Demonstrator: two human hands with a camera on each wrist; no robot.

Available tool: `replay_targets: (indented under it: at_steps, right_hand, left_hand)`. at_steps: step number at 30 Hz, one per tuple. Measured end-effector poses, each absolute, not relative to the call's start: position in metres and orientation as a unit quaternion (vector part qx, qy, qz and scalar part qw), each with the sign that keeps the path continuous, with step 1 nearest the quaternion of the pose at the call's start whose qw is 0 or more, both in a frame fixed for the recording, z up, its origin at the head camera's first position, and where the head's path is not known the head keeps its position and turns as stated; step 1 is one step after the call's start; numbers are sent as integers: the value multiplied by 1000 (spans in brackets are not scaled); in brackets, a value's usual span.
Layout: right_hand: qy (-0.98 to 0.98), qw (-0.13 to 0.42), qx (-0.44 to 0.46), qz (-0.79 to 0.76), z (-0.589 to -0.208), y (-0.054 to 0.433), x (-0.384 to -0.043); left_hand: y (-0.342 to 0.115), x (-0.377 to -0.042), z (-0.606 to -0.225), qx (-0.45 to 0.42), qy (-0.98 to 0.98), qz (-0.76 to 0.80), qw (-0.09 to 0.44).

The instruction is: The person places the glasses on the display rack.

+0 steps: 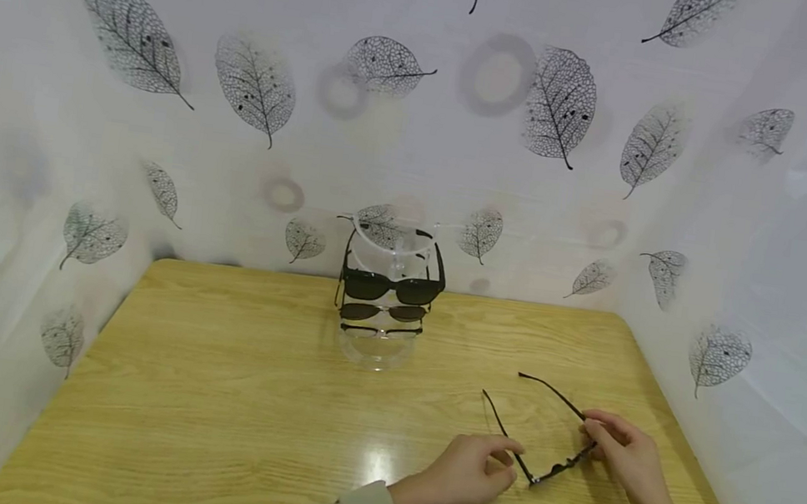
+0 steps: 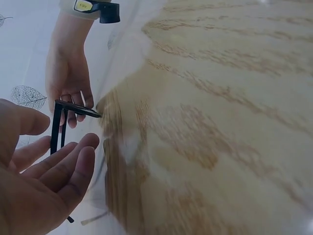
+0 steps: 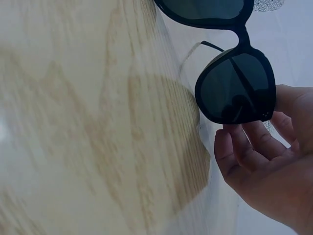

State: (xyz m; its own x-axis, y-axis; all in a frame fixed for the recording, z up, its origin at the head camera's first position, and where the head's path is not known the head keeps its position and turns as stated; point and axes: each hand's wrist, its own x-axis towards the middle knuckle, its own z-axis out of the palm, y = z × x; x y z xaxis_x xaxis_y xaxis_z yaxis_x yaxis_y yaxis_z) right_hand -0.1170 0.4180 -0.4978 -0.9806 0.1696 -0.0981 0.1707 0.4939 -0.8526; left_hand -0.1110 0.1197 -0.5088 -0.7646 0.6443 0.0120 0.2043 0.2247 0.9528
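A pair of black sunglasses [image 1: 562, 466] is held above the front right of the table, both temples unfolded and pointing away toward the back. My right hand [image 1: 623, 460] pinches it at the right hinge corner, thumb and fingers on the frame. In the right wrist view the dark lenses [image 3: 237, 88] face the camera. My left hand [image 1: 471, 470] is at the other temple, its index fingertip right at the arm near the hinge. Seen from the left wrist, the thumb [image 2: 29, 120] and fingers of that hand are spread apart around the temple [image 2: 56, 129].
A clear display stand [image 1: 375, 359] at the table's back middle carries several glasses: black sunglasses [image 1: 393, 288] on top, brown-lensed sunglasses [image 1: 383, 312] below, then half-rimmed glasses [image 1: 380, 332]. Leaf-printed white curtains [image 1: 416, 153] enclose the wooden table [image 1: 221, 381] at the back and sides.
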Motion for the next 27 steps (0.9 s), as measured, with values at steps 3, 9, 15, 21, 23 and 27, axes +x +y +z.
replay_targets:
  at_steps: [3,9,15,21,23,27]
  right_hand:
    - [863,0,93,-496,-499,417,-117]
    - [854,8,88,-513,-499,415,-118]
    - [846,12,76,-528,-496,412,-119]
    - [841,14,64,-537,-492,408,-121]
    - [841,14,59,-538,-491,407,-121]
    - [842,16,52,-537,-487,403,-122]
  left_hand:
    - [123,-112,-511,283,757,557,192]
    - [124,-112,-511,266,738,591,189]
    - [118,-115,-509,242,718,627,179]
    - [111,-118,-506,232,715,640,156]
    - [109,-119,-505,225,711,648,157]
    - [104,-122,-501,211,709,656,153]
